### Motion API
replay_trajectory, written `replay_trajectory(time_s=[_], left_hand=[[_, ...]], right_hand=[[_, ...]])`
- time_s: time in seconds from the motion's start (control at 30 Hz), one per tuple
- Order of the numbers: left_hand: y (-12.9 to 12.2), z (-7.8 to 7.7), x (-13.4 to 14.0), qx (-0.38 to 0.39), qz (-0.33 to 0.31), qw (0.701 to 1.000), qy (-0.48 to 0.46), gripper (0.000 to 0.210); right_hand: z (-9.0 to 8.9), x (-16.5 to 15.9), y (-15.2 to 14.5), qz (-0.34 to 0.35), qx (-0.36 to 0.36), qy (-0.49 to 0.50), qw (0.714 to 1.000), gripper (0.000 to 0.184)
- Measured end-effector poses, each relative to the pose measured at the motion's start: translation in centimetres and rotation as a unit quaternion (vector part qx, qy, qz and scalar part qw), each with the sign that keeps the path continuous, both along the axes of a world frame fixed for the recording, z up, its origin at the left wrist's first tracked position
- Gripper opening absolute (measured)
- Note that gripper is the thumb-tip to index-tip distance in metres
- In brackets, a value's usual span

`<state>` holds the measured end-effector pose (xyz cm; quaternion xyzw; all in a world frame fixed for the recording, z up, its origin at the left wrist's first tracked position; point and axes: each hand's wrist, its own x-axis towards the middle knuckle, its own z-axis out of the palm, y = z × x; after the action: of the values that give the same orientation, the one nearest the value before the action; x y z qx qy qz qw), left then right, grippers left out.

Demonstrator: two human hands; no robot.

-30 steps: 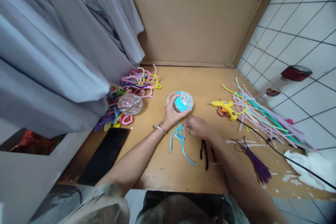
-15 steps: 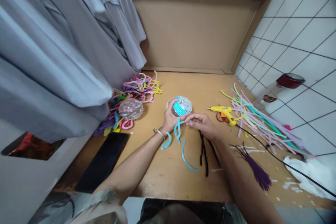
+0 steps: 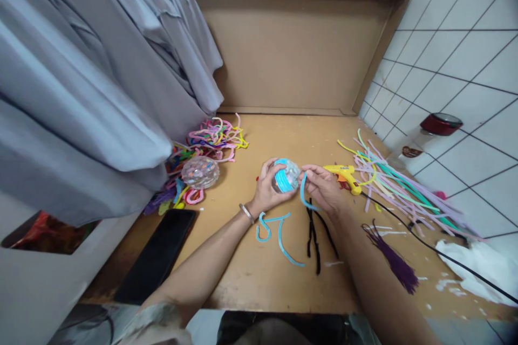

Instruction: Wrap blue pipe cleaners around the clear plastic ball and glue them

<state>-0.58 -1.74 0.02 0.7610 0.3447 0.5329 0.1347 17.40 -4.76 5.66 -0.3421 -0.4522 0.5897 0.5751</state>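
Observation:
My left hand is wrapped round a clear, roundish ball banded with blue pipe cleaner. Close to the ball's right side, my right hand pinches a curved blue pipe cleaner that hangs down from the fingertips. Whether its upper end touches the ball I cannot tell. Below my hands lie a looped blue pipe cleaner and a second, gently bent blue piece. Several black pipe cleaners lie beside my right wrist.
A yellow glue gun and pastel pipe cleaners lie right, near a purple bundle and red-lidded jar. Left are another clear ball, tangled pipe cleaners, a black phone and grey cloth. Cardboard stands behind.
My right hand has moved right and slightly up, with a blue pipe cleaner in its fingers. The ball has turned and shifted a little right in my left hand. A blue piece now lies below.

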Motion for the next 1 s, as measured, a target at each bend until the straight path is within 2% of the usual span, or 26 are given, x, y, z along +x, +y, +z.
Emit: replay_trajectory(time_s=[0.13,0.23,0.3,0.37,0.47,0.57,0.63,0.7,0.9,1.0], left_hand=[[-0.4,0.1,-0.1,0.043,-0.030,0.998,0.033,0.069],[-0.5,0.0,-0.4,0.071,-0.044,0.995,0.062,0.064],[-0.4,-0.1,-0.7,0.100,-0.043,0.991,0.084,0.060],[-0.2,-0.2,-1.0,0.144,-0.029,0.983,0.105,0.057],[0.1,-0.2,-1.4,0.203,-0.026,0.971,0.126,0.054],[0.1,0.0,-1.4,0.232,-0.069,0.962,0.128,0.055],[-0.1,0.2,-1.2,0.221,-0.094,0.961,0.136,0.057],[-0.3,0.2,-1.0,0.188,-0.106,0.966,0.142,0.058],[-0.3,0.0,-1.0,0.108,-0.128,0.980,0.109,0.067],[-0.2,-0.1,-0.9,0.087,-0.131,0.984,0.081,0.069]], right_hand=[[-0.2,0.2,0.5,-0.041,-0.002,0.007,0.999,0.035],[-0.9,0.6,1.0,-0.101,-0.011,-0.015,0.995,0.027],[-1.7,1.0,1.5,-0.135,-0.025,-0.069,0.988,0.019],[-2.6,1.2,1.9,-0.134,-0.034,-0.153,0.978,0.016],[-3.5,1.2,2.2,-0.128,-0.011,-0.235,0.964,0.027],[-3.7,0.4,2.0,-0.099,0.008,-0.201,0.974,0.045],[-3.4,-0.3,1.7,-0.047,0.009,-0.161,0.986,0.053],[-3.2,-0.8,1.4,-0.011,0.017,-0.130,0.991,0.052],[-3.5,-0.9,1.0,0.019,-0.013,-0.068,0.997,0.056],[-3.7,-0.6,0.9,0.041,-0.002,-0.072,0.997,0.064]])
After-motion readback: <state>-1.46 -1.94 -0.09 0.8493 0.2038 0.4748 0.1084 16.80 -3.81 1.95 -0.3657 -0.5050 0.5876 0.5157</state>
